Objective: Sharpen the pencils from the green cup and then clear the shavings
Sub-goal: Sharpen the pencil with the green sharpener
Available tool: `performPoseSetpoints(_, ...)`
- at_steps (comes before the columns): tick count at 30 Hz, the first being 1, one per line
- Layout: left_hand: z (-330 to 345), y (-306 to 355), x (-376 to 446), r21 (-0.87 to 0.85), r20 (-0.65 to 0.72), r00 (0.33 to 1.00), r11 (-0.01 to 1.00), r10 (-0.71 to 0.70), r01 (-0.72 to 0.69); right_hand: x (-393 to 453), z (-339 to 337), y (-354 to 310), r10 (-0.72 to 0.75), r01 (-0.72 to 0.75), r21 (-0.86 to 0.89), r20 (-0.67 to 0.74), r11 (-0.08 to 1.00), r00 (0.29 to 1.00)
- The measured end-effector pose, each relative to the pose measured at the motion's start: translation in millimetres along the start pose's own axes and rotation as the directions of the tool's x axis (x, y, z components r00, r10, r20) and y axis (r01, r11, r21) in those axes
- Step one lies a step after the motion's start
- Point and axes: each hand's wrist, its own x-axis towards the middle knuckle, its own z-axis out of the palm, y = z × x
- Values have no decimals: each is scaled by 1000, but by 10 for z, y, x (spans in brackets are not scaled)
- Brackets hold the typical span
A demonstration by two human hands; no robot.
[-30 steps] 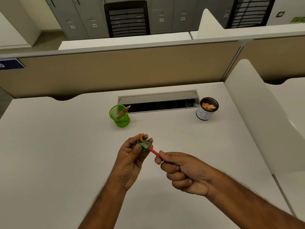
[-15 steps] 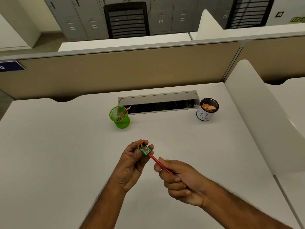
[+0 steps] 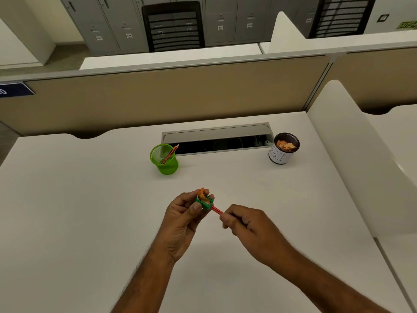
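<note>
So we've got the little green plastic sharpener [image 3: 205, 202] pinched in our left hand [image 3: 184, 219], a frilly orange curl of shaving [image 3: 201, 193] poking out its top. Our right hand [image 3: 244, 224] has its fingers curled round the red pencil [image 3: 217, 210], tip buried in the sharpener. At 11 o'clock sits the green mesh cup [image 3: 164, 159] (round, one pencil leaning inside). At 1 o'clock, a dark mesh pot [image 3: 283, 148] with a white paper wrap holds shavings, all on the smooth white desk [image 3: 67, 211].
</note>
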Motion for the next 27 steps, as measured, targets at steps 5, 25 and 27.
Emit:
performPoseSetpoints(5,11,41,4,-6,2,1000,1000,5,-5,-19,-49,-32,259,-517,646,456,562,852)
performPoseSetpoints(25,-10,7,22,6,-123,988,996,94,-94,-33,-118,147,205,-373,546,344,750,916)
performPoseSetpoints(27,-29,-5,6,23,-111,990,996,87,-85,-30,-120,180,209,-358,525,323,772,923)
